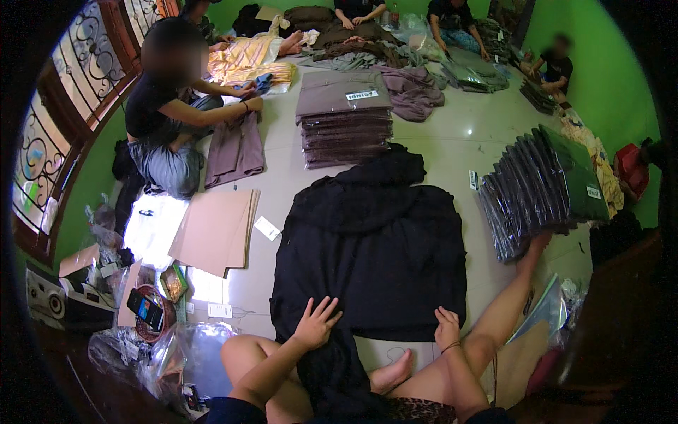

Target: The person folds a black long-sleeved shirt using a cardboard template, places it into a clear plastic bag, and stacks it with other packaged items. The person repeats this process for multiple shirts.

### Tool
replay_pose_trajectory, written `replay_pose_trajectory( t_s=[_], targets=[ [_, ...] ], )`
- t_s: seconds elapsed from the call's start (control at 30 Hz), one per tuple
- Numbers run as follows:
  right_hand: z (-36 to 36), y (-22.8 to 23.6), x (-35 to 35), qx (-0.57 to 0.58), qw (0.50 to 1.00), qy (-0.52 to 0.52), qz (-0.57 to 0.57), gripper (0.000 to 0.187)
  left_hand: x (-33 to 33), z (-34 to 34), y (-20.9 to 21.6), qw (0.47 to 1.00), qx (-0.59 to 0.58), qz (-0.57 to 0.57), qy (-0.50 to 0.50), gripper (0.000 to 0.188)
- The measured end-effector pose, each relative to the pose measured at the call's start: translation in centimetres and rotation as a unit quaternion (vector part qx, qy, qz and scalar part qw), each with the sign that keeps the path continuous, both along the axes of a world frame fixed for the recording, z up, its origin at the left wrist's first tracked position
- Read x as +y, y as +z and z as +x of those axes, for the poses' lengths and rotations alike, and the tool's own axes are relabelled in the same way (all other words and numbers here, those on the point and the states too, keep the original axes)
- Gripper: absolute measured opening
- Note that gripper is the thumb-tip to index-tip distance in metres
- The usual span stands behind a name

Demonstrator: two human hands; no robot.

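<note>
A black hooded jacket [374,268] lies spread on the floor before me, its hood pointing away. One part of it trails toward my lap between my legs. My left hand [316,324] rests on its near left part, fingers spread flat. At the near right corner, my right hand [447,330] has its fingers bent over the hem, closed on the cloth. A white tag [268,228] lies beside the jacket's left edge.
Beyond the jacket stands a stack of brown bagged garments [344,120]. Dark bagged garments [526,194] lean in a row at right. Cardboard sheets [215,230], clear plastic bags [201,357] and a basket with a phone [147,309] lie left. Several people sit around, one handling brown cloth [236,148].
</note>
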State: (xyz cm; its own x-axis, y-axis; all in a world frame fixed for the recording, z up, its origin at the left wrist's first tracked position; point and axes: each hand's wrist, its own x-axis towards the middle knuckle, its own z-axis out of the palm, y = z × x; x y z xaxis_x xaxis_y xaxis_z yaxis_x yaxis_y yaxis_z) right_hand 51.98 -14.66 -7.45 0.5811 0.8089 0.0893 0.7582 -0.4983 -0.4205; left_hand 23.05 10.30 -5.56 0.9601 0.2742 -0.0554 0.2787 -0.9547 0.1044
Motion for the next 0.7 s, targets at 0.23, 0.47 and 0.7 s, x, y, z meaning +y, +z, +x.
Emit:
replay_pose_trajectory(
  t_s=[0.23,0.47,0.7],
  targets=[
    [0.8,2.3,-1.2,0.051,0.987,0.061,-0.138,0.03,-1.0,-0.9,0.9,0.969,0.185,-0.162,0.012,0.05],
    [2.3,5.1,7.7,0.312,0.948,-0.026,-0.066,0.029,6.5,6.9,1.4,0.956,-0.108,-0.269,0.051,0.022],
    [10.6,5.3,16.0,0.692,0.669,0.09,-0.256,0.054,19.4,17.2,1.9,0.946,0.144,-0.285,0.05,0.043]
  ],
)
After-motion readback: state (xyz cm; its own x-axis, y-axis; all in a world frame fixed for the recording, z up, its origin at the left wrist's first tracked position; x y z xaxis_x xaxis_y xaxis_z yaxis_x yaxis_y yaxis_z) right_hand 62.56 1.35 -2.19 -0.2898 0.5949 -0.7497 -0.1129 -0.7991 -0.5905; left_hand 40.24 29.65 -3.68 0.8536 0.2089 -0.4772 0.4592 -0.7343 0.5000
